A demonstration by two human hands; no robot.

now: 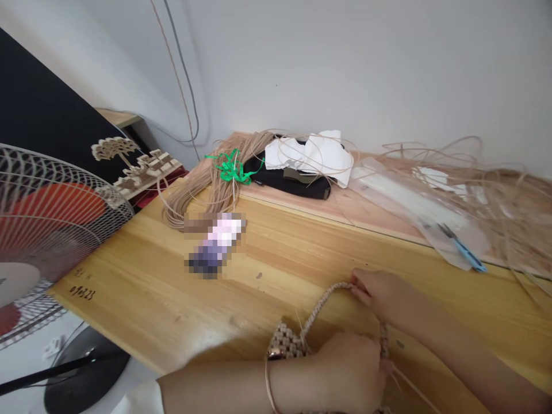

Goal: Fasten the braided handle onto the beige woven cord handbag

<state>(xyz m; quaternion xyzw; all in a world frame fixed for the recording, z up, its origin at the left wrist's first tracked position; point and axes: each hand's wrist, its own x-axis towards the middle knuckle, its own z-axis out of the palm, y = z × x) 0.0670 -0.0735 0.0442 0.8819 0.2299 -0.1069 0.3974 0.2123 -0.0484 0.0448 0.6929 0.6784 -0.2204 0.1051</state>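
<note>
You're at a home craft bench: rattan coils (pixel 202 190), loose strands (pixel 509 195), a fan (pixel 47 230) beside the wooden table (pixel 302 247).

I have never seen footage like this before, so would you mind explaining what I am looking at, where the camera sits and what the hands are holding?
There is no machine here, just a person working with bare hands. The single picture comes from a camera worn on their head, looking forward and down. The right hand pinches the top of a braided handle on a small woven rattan piece. The left hand, nearer the camera, grips the same piece lower down. They work on a wooden table. Farther back lie a coil of rattan strands tied with green ribbon, a black cloth with white paper, loose strands and blue scissors. One item is blurred out. A fan stands at the left.
</note>
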